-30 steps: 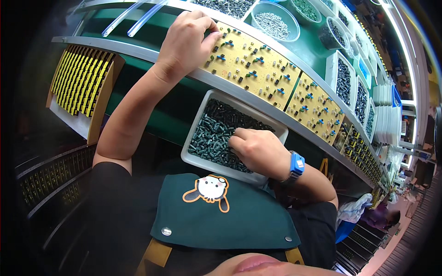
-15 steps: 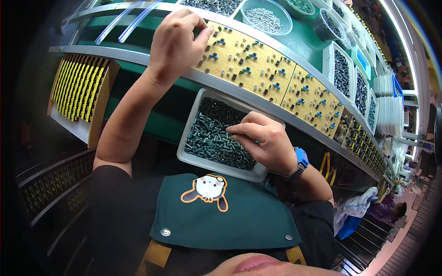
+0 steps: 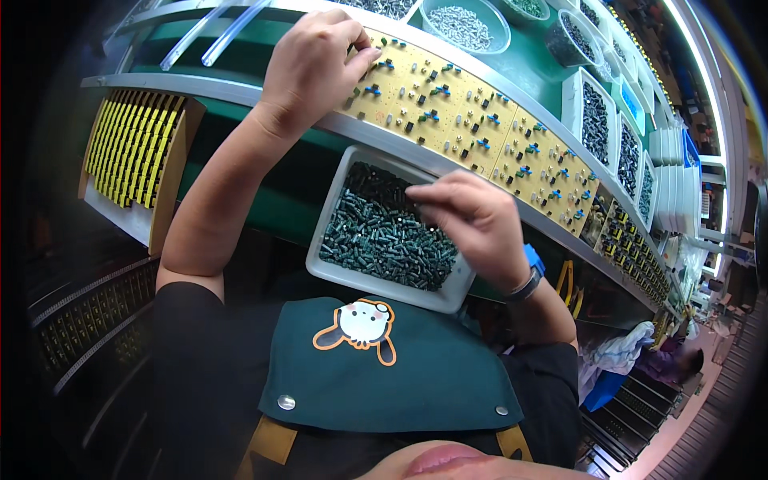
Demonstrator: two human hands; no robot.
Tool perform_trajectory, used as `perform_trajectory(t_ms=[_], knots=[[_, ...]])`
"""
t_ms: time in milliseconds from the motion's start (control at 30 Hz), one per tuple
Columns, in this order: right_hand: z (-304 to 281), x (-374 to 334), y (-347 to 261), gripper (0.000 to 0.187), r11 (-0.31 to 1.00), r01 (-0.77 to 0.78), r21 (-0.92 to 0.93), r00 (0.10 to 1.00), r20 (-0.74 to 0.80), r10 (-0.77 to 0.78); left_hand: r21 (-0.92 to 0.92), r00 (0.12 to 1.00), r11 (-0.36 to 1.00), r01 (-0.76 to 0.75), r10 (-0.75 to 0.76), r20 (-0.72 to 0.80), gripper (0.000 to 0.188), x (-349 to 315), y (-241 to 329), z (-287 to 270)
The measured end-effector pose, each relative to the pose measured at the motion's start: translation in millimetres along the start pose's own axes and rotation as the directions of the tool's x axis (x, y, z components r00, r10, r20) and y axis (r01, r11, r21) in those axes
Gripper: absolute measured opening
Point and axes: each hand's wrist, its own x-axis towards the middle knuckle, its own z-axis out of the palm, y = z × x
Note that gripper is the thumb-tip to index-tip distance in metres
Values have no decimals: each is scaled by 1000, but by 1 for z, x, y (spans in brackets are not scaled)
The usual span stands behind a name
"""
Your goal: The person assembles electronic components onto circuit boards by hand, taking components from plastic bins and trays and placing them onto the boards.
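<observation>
My left hand (image 3: 314, 70) is over the left end of a tan circuit board (image 3: 448, 100), thumb and fingertips pinched together at its surface. Whatever they pinch is too small to make out. Small black, blue, green and pale components stand in repeated groups across the board. Nearer to me, a white tray (image 3: 370, 294) holds a heap of small dark green cylindrical parts that look like capacitors (image 3: 384, 248). My right hand (image 3: 480, 228) hovers above the tray's right side, slightly blurred, its thumb and fingers closed; anything between the fingertips is hidden.
A metal rail (image 3: 376, 132) runs along the board's near edge. Beyond the board stand a clear bowl (image 3: 500, 40) of silvery parts and several white bins (image 3: 572, 104) of components. A rack of yellow-black parts (image 3: 132, 148) leans at left. Another person (image 3: 676, 364) is far right.
My right hand has risen out of the heap of green parts, moving away from me and slightly right. My left hand has shifted a little to the right, still pinched at the board.
</observation>
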Motion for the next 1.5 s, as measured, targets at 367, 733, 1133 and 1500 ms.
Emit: perform_trajectory(t_ms=[367, 733, 1133, 1500], knots=[[-26, 12, -5, 12, 686, -291, 666, 925, 15, 379, -234, 488, 965, -119, 262, 833, 26, -69, 92, -62], [-19, 60, 2, 6, 977, 100, -189, 946, -286, -153, -337, 487, 941, -19, 303, 819, 16, -79, 103, -35], [-23, 97, 10, 12, 570, 334, -751, 859, -6, -512, -535, 899, 821, 199, 64, 433, 11, -91, 77, -43], [-16, 82, -2, 11, 650, 358, -670, 880, 10, -474, -650, 848, 546, 528, -290, 444, 22, -85, 54, -57]])
